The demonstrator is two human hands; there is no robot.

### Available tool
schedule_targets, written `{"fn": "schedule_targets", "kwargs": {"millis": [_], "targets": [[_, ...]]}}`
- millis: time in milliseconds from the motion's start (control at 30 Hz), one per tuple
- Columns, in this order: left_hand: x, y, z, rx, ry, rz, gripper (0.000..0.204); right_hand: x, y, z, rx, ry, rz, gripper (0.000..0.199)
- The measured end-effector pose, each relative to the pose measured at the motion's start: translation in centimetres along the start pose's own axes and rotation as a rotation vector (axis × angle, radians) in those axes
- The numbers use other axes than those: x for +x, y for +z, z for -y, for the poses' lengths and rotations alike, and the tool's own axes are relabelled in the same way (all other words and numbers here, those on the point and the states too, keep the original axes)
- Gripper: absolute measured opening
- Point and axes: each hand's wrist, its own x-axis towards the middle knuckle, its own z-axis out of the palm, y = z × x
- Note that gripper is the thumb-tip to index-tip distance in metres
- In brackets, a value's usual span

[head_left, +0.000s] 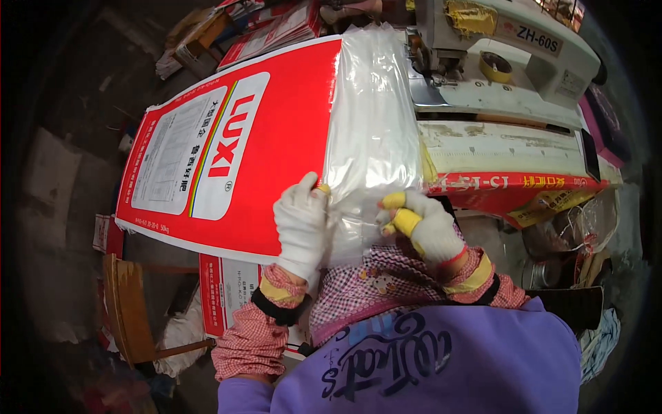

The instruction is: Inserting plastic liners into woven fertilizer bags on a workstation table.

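A large red woven sack [227,152] with a clear plastic liner [372,131] is held flat before the sewing machine [496,62], long axis running left. The liner's near edge is pinched by the gloved left hand [301,224] and right hand [424,224], both closed on it.

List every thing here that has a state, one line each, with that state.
Red sack: lying flat on the table, clear liner sticking out of its mouth.
Clear liner: crumpled, its end pinched between both hands.
Left hand: gloved, grip closed on the liner's edge.
Right hand: gloved, fingertips taped yellow, grip closed on the liner.
Sewing machine: upright behind the sack.
Tape roll: resting on the machine.
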Motion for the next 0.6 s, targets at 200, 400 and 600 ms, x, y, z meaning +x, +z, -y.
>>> {"fn": "schedule_targets", "kwargs": {"millis": [200,400,600], "targets": [[-0.3,0.9,3.6,-0.7,-0.425,0.028,0.014,0.9,0.8,1.5,-0.063,-0.177,-0.095,0.029],[0.8,-1.3,4.6,-0.862,-0.586,0.157,0.021,6.4,5.1,3.5,-0.857,-0.234,0.032,0.037],[1.8,-3.3,5.4,-1.203,-0.785,0.347,0.025,7.5,8.5,4.0,-0.798,-0.164,0.18,0.034]]}}
